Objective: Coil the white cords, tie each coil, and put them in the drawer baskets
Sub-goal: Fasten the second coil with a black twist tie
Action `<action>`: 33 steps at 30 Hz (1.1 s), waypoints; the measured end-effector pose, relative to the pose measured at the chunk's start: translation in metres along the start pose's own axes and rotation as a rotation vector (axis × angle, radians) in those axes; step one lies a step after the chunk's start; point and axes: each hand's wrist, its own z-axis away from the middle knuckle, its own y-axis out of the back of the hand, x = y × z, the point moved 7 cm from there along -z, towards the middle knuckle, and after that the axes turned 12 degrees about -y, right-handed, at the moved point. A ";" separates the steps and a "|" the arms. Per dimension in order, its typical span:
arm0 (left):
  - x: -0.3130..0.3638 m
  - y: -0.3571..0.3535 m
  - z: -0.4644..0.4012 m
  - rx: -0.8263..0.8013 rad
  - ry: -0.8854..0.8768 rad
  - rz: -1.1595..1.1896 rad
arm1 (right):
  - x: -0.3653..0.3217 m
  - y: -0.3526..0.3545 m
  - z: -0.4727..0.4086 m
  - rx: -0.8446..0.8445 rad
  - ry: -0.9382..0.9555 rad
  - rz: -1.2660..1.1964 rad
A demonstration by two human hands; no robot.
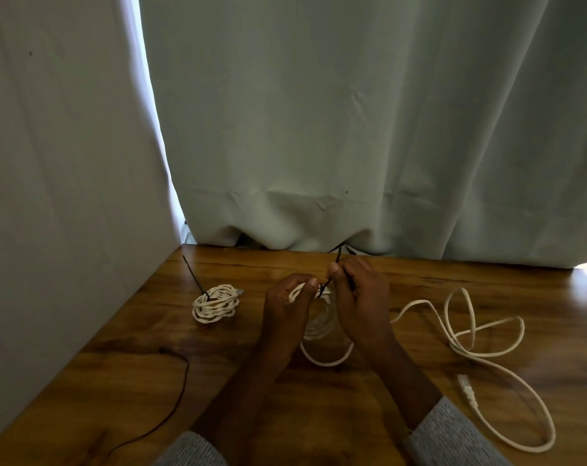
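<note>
A coiled white cord (322, 322) hangs between my two hands above the wooden table (319, 398). My left hand (287, 309) grips the top of that coil with curled fingers. My right hand (357, 297) pinches a thin black tie (338, 255) that runs down to the coil's top and sticks up past my thumb. One loop of the coil droops onto the table below my hands. To the left lies a finished coil of white cord (216, 303) with a black tie (194, 274) standing out of it. No drawer or basket is in view.
A loose white cord (480, 351) sprawls in loops on the right, its plug (466, 390) near the front. A thin black wire (179, 391) curves across the front left. A grey wall bounds the left side and a pale curtain hangs behind the table.
</note>
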 end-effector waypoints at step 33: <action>0.031 0.000 -0.010 -0.315 -0.187 -0.105 | 0.000 -0.006 0.002 -0.009 -0.081 -0.180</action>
